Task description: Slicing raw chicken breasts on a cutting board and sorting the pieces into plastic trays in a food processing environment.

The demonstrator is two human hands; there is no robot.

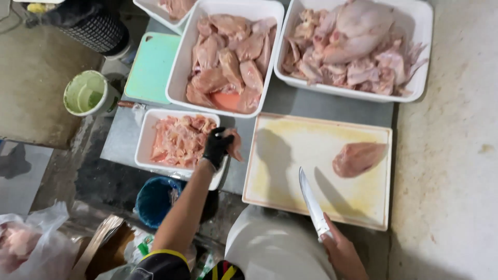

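Note:
My left hand (pixel 217 147), in a black glove, holds a small piece of raw chicken (pixel 234 145) over the right edge of a small white tray (pixel 143 139) filled with cut chicken pieces. My right hand (pixel 340 249) is bare and grips the handle of a long knife (pixel 313 203) whose blade points up over the near left part of a pale cutting board (pixel 290 155). A whole raw chicken breast (pixel 358 158) lies on the right side of that board, apart from the blade.
Behind the board stand a white tub of chicken fillets (pixel 179 67) and a larger white tub of carcasses and scraps (pixel 417 62). A teal cutting board (pixel 150 67), a green-lined bucket (pixel 88 94) and a blue bucket (pixel 154 199) sit at left. Concrete surface lies at right.

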